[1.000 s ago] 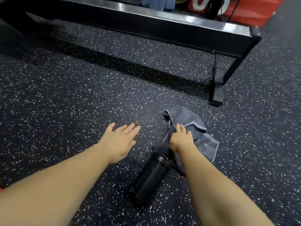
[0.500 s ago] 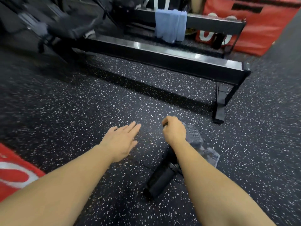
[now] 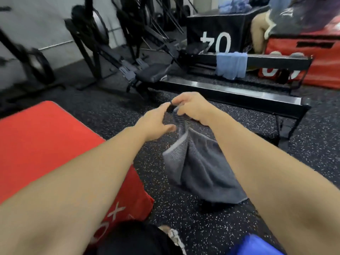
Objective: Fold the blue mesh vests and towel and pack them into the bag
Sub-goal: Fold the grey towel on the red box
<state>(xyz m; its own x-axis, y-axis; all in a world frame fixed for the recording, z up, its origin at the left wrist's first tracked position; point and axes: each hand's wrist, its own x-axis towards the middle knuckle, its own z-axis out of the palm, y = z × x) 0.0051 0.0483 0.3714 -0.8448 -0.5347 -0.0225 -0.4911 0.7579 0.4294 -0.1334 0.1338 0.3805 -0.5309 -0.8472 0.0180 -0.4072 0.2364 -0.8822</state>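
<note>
A grey towel point(image 3: 200, 168) hangs in mid-air in front of me, its lower edge just above the speckled floor. My right hand point(image 3: 193, 107) pinches its bunched top corner. My left hand point(image 3: 156, 124) reaches in beside it, fingers fairly straight, fingertips at the towel's top edge and thumb spread below. A light blue cloth point(image 3: 231, 65) is draped over the far rail of the low black bench point(image 3: 239, 92). More blue fabric point(image 3: 233, 4) is heaped on the black box point(image 3: 217, 30) marked 04. I cannot make out a bag for certain.
A red padded box point(image 3: 46, 140) stands close on my left. Another red box point(image 3: 312, 57) sits at the back right, behind the bench. Rowing machines point(image 3: 114, 57) line the back left wall. Something bright blue point(image 3: 255, 245) shows at the bottom edge.
My right hand has lifted the towel off the floor and raised it. My left hand has moved right to the towel's top. The view has tilted up, and the black bottle is out of sight.
</note>
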